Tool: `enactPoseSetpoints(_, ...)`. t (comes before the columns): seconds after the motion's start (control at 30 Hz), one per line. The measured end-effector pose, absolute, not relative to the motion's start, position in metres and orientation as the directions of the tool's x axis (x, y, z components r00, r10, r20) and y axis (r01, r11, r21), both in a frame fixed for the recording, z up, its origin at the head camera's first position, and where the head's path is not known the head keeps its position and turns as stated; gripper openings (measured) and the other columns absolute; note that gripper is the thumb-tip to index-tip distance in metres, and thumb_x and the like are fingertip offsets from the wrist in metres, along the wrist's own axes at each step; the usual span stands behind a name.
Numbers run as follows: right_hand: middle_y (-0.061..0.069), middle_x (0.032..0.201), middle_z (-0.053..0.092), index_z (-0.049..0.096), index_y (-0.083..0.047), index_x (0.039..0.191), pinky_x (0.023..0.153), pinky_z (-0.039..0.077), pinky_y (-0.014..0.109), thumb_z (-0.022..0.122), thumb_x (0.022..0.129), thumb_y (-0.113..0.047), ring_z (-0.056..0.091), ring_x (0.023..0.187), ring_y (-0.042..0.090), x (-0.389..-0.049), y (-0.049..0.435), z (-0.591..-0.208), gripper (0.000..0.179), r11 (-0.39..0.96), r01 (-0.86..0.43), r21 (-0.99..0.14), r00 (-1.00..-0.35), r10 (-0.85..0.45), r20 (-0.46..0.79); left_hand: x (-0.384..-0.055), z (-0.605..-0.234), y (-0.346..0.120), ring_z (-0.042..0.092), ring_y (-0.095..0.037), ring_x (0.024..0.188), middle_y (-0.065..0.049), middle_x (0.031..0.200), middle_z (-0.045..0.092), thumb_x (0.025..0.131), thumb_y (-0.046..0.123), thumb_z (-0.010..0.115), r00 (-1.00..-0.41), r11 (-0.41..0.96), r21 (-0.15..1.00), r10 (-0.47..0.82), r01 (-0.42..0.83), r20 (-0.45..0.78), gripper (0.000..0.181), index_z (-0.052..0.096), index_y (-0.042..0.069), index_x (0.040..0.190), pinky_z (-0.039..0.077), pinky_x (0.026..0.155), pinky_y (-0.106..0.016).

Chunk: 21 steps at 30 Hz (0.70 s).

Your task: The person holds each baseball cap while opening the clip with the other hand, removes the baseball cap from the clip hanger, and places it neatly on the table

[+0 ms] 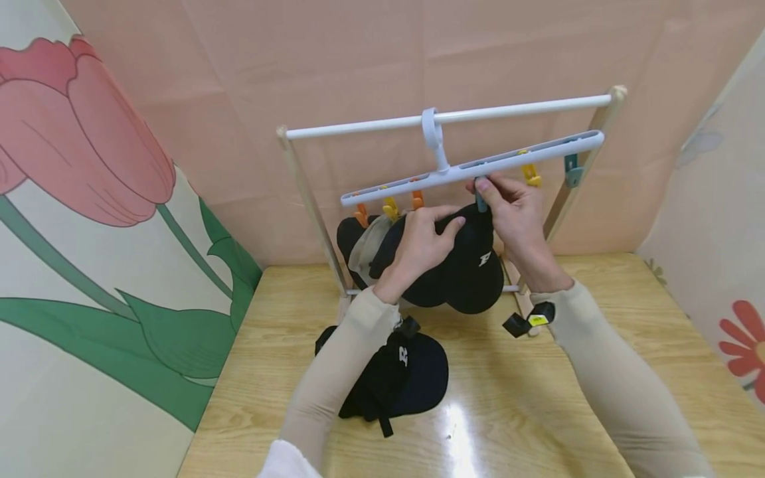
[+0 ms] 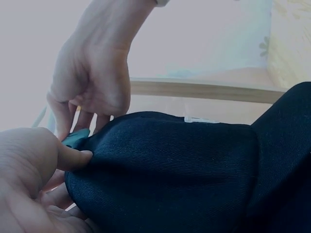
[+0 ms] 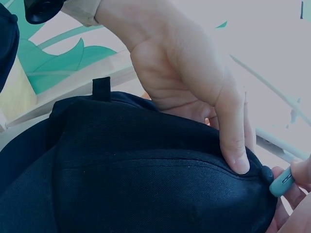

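Curving, the cap (image 1: 475, 232) is black; its logo (image 1: 484, 259) white.

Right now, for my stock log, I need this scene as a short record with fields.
Left hand: pinches upper black cap
Right hand: grips teal clip against that cap
Hanger: hooked over white rod
Free clips: yellow clip, outer teal clip
Table: lower black cap, partly hidden by left sleeve

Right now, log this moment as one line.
left hand: holds black baseball cap | right hand: pinches teal clip at its edge | clip hanger: hooked on white rail | second black cap: on wooden tabletop
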State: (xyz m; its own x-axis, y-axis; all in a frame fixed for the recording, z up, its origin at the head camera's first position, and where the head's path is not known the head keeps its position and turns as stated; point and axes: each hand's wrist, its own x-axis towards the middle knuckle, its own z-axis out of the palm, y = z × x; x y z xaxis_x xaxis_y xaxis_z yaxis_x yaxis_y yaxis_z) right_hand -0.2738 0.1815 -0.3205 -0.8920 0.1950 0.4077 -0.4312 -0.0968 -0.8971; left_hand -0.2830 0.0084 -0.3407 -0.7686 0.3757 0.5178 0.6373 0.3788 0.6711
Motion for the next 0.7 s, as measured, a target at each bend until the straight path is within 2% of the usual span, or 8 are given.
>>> enactPoseSetpoints(0.17,-0.006,0.094,0.082,0.077,0.004,0.124,0.092,0.058,0.017,0.074,0.101,-0.015,0.078,0.094,0.008,-0.2753,0.1817,-0.3222,0.030,-0.104,-0.445,-0.890,-0.887,0.189,0.421,-0.2837,-0.3423,0.0097,0.076,-0.012,0.104,-0.007,0.121,0.080,0.105,0.015,0.069,-0.765,0.390,0.660,0.366,0.643,0.529,0.024,0.079,0.008,0.126,0.056,0.084,-0.018)
enactPoseSetpoints(0.2,-0.005,0.094,0.082,0.077,0.004,0.125,0.092,0.058,0.017,0.074,0.101,-0.015,0.078,0.094,0.008,-0.2755,0.1819,-0.3224,0.030,-0.106,-0.445,-0.889,-0.887,0.188,0.422,-0.2839,-0.3427,0.0100,0.077,-0.014,0.106,-0.007,0.121,0.080,0.105,0.015,0.069,-0.764,0.390,0.657,0.365,0.645,0.532,0.024,0.079,0.007,0.126,0.057,0.086,-0.019)
enactPoseSetpoints(0.3,-0.005,0.095,0.082,0.077,0.003,0.125,0.092,0.058,0.017,0.074,0.101,-0.015,0.078,0.095,0.009,-0.2750,0.1823,-0.3226,0.030,-0.104,-0.435,-0.894,-0.892,0.185,0.412,-0.2838,-0.3432,0.0107,0.077,-0.016,0.109,-0.007,0.121,0.080,0.105,0.014,0.069,-0.763,0.392,0.656,0.365,0.646,0.533,0.024,0.079,0.007,0.125,0.058,0.089,-0.020)
enactPoseSetpoints(0.7,-0.004,0.095,0.082,0.079,-0.001,0.122,0.091,0.058,0.017,0.074,0.102,-0.017,0.078,0.094,0.007,-0.2776,0.1820,-0.3233,0.027,-0.073,-0.416,-0.906,-0.898,0.191,0.397,-0.2835,-0.3442,0.0093,0.076,-0.016,0.109,-0.006,0.121,0.081,0.105,0.015,0.069,-0.760,0.405,0.644,0.370,0.649,0.534,0.024,0.079,0.008,0.126,0.057,0.088,-0.019)
